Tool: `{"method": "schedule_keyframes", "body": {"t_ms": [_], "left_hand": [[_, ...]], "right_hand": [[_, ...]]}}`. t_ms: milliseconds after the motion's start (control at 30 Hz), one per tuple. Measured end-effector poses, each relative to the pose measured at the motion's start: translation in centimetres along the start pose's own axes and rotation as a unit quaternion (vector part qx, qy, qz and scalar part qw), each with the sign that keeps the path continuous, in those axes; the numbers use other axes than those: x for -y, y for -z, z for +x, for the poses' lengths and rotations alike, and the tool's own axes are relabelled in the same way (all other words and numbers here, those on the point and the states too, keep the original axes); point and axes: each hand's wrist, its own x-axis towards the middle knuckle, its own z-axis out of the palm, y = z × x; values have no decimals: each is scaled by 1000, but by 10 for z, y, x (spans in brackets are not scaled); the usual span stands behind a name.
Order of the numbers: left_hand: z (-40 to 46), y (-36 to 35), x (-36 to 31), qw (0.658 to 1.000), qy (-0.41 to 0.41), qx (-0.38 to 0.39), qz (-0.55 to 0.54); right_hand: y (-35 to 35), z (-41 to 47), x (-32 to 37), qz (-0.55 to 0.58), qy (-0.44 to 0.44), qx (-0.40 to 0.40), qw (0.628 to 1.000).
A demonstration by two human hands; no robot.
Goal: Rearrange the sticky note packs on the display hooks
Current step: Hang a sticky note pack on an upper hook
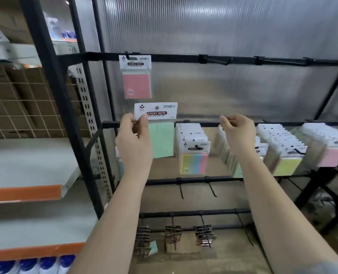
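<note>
The left hand (133, 139) pinches a green sticky note pack (158, 129) by the lower left corner of its white header card, thumb in front; the pack rises to the hand's 1 o'clock. At its 12 o'clock, a pink pack (136, 76) hangs on the top rail's hook (128, 55). At 3 o'clock, the right hand (237, 133) is raised with fingers curled, thumb and forefinger together; whether it holds anything I cannot tell. Behind it, packs crowd the middle rail (211, 124).
</note>
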Motion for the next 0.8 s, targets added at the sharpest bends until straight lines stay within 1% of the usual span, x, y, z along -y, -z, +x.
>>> {"method": "schedule_keyframes", "body": {"t_ms": [167, 333, 467, 600, 800], "left_hand": [[-23, -50, -30, 1000, -4, -26, -11], [-38, -86, -60, 999, -10, -31, -15], [-34, -100, -76, 999, -28, -21, -9], [-16, -110, -85, 999, -45, -14, -19], [11, -122, -96, 997, -54, -4, -52]], "right_hand": [[34, -1, -43, -49, 14, 70, 996], [66, 4, -74, -87, 14, 114, 990], [77, 6, -83, -85, 12, 112, 990], [77, 6, -88, -76, -3, 127, 989], [71, 10, -88, -51, -12, 99, 994]]}}
